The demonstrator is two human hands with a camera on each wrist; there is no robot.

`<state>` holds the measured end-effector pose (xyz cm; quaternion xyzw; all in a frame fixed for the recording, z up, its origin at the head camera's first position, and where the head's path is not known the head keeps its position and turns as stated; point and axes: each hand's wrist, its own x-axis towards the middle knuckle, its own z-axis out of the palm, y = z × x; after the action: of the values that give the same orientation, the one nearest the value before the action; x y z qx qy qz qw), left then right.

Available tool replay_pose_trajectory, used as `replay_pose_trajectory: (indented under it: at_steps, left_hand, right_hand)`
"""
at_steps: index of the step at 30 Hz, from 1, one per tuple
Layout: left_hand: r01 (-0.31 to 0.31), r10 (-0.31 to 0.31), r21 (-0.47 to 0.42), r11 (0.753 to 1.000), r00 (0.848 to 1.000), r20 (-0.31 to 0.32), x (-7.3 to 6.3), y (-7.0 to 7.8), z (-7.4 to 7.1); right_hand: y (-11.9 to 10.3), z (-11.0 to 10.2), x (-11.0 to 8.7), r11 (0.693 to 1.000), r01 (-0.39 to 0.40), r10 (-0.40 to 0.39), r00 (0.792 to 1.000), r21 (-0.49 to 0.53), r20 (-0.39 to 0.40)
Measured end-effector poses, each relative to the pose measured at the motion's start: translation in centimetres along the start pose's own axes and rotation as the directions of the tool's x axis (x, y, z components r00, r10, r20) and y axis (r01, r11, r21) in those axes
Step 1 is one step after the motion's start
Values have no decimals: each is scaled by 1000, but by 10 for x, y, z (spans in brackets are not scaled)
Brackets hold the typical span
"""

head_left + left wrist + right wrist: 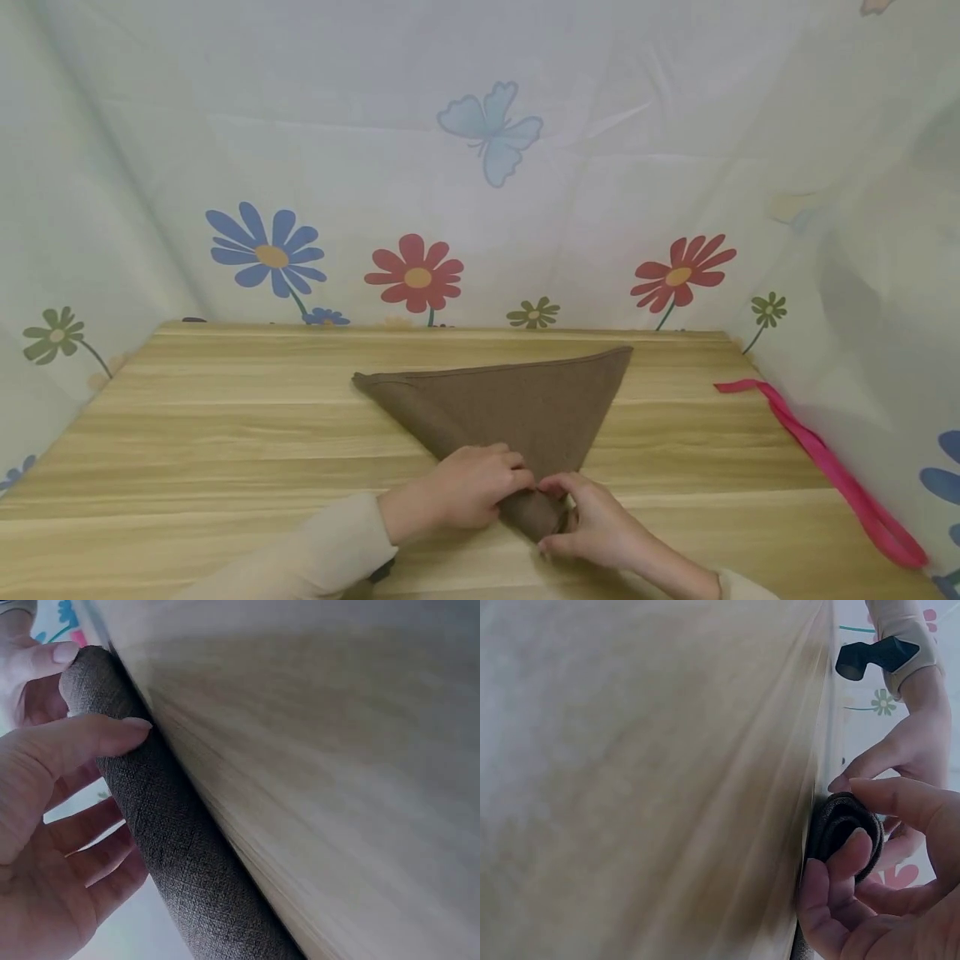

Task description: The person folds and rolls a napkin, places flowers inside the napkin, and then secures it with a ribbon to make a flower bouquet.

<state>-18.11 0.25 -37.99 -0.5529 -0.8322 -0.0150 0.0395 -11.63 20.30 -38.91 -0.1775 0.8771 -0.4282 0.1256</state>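
Brown woven cloth (525,408) on wood-grain tabletop (225,433), ctr to near side: one edge rolled up, rest flat & widening twd tabletop's far edge. L hand (476,490) grasps the roll nr tabletop's near edge, thumb one side, fingers other. R hand (600,525) also grasping, slightly R of tabletop ctr, near side, digits curled round roll's coiled end. Pink ribbon (823,458) strung along tabletop's R edge. Flower-and-butterfly-print curtain (360,158) behind tabletop's far edge & along both sides.
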Motion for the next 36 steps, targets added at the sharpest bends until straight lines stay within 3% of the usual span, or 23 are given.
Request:
replay_pose_trajectory:
  at_steps: [10, 16, 21, 25, 28, 31, 36]
  left_hand:
    - [39, -40, -157, 987, 999, -3, -1, -13, -6]
    - [124, -112, -198, 972, 991, 71, 2, -18, -8]
    - [123, -102, -215, 969, 989, 107, 3, -19, -8]
    - [110, -88, -242, 964, 991, 101, 5, -21, -8]
    - [106, -88, -226, 968, 992, 89, 8, -21, -6]
    - [113, -104, -157, 981, 992, 67, 9, -19, -4]
    - [116, -115, 4, 993, 992, -58, 7, -12, -2]
  right_hand:
    - [-3, -1, 4, 999, 43, -43, 999, -23, -21]
    - [4, -7, 4, 997, 36, -41, 996, 63, 80]
    - [9, -16, 2, 997, -1, -10, 989, 74, 150]
    - [9, -19, 2, 999, -19, 12, 989, 48, 146]
    - [8, -17, 2, 1000, 8, -9, 996, 18, 93]
    - [5, -13, 0, 998, 56, -55, 998, -41, 20]
    - [-1, -5, -2, 985, 97, -105, 993, -140, -53]
